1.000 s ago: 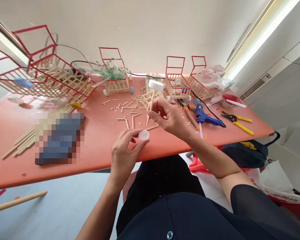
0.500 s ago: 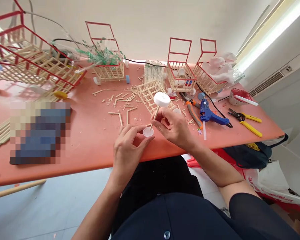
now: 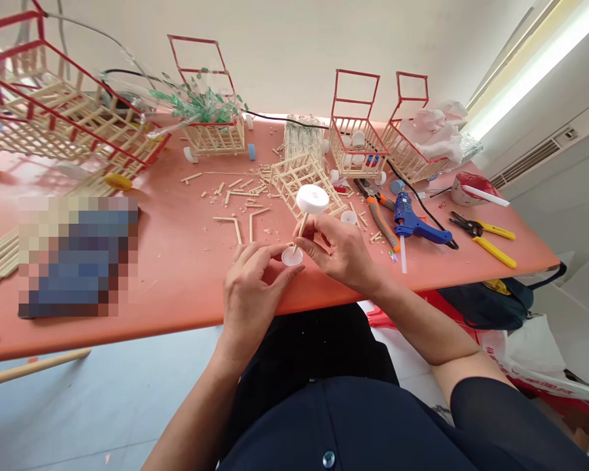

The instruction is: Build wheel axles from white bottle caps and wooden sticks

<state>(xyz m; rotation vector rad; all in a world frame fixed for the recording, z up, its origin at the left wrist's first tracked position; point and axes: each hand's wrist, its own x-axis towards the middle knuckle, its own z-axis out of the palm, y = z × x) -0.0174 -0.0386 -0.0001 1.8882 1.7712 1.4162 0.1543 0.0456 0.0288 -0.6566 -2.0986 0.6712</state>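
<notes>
The left hand (image 3: 250, 281) pinches a cap (image 3: 292, 256) near the table (image 3: 177, 275) edge, hollow side up — perhaps so it can receive the stick (image 3: 302, 226). The right hand (image 3: 343, 252) grips this stick, white wheel (image 3: 312, 198) on top, probably to guide its lower end.
</notes>
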